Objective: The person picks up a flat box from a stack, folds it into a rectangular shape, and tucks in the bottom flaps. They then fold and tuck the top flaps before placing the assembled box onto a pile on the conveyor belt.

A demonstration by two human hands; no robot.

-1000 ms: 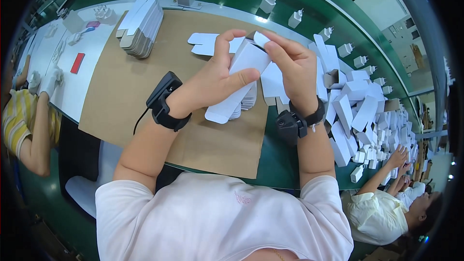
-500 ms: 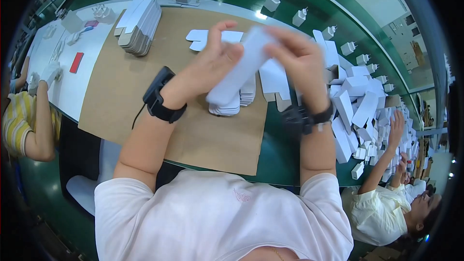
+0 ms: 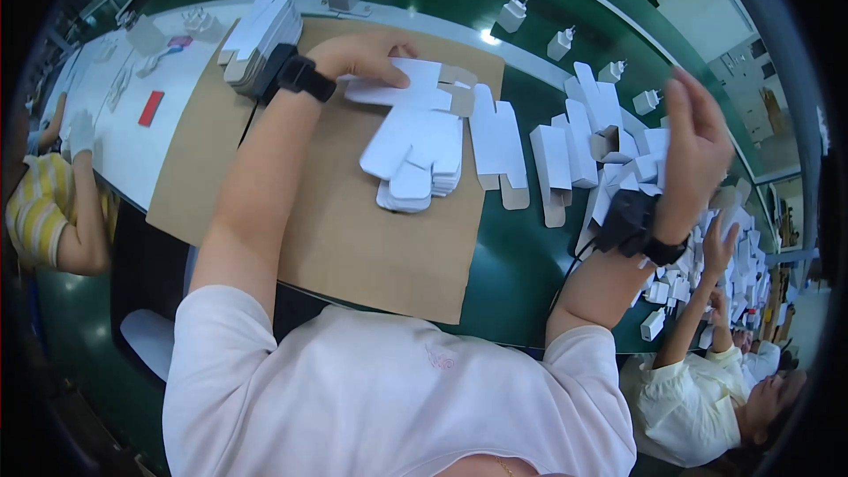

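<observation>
My left hand point(image 3: 364, 59) has its thumb on top of a flat white carton point(image 3: 420, 72) with a brown inside flap, its fingers curling past the far edge. Just nearer lies a small stack of flat white cartons point(image 3: 415, 146) on brown cardboard. My right hand point(image 3: 698, 155) is raised at the right, over the side of a heap of folded white boxes point(image 3: 605, 106); its fingers are stretched out and nothing shows in them. Another flat white carton point(image 3: 498, 137) and an open-ended white box point(image 3: 554, 168) lie between the stack and the heap.
A taller stack of flat cartons point(image 3: 265, 22) stands at the far left of the brown cardboard point(image 3: 353, 252). White plug chargers point(image 3: 512, 13) stand in a row on the green surface beyond. A red block point(image 3: 151, 109) lies on the left table. Co-workers sit on both sides.
The white carton held between both hands has left them. My right hand has swung right toward the heap, and my left hand has moved left and away onto the flat carton.
</observation>
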